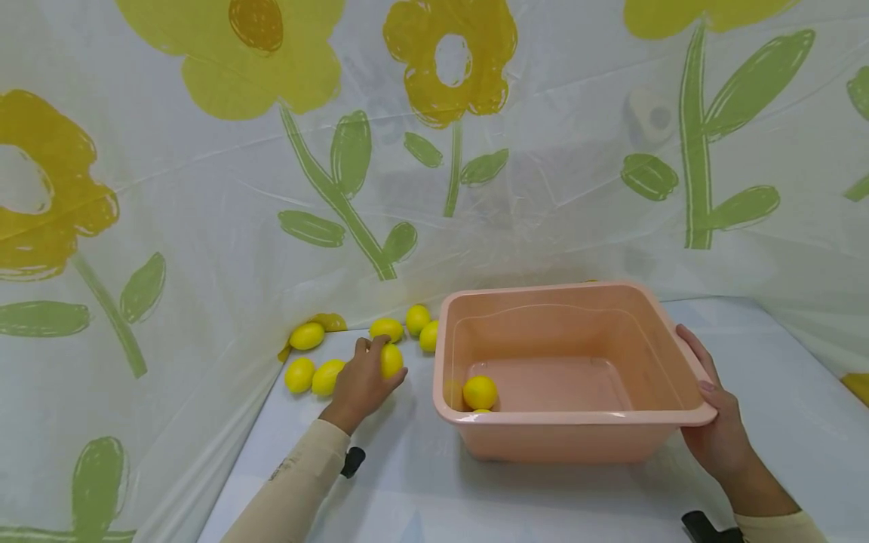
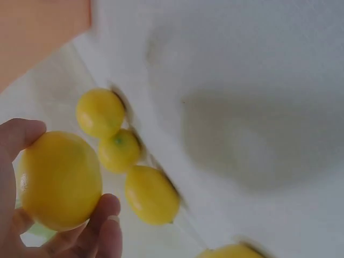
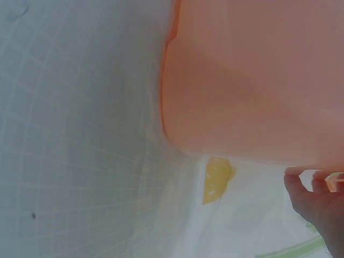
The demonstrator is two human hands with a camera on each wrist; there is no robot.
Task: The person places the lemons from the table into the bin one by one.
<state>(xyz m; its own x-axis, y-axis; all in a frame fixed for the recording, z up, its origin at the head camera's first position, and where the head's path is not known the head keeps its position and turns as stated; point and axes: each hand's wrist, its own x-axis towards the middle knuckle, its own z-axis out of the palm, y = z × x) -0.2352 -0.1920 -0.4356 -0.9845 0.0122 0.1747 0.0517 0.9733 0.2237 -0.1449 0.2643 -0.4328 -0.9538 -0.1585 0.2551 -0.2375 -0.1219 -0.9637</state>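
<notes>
- the left hand grasps a lemon between its thumb and curled fingers, over the back left part of the desk; i cannot tell whether the fruit is clear of the surface.
- the right hand grasps the tub by its rim, near the front right corner; the right wrist view shows only some of those fingers, against the tub.
- the tub is pink and open at the top, right of the desk's middle and near the back edge.
- 2 lemons are in the tub's front left corner: 1 shows almost whole, and only a sliver of the other shows above the front rim.
- 6 more lemons lie on the desk. 1 is at the back left corner; 2 sit side by side near the left edge, the right 1 partly hidden by the left hand; 3 are along the back edge, the last partly behind the tub's left wall.
- a pale curtain with yellow flowers and green leaves hangs along the desk's back and left edges.
- both arms have beige sleeves, with a black piece near each wrist.
</notes>
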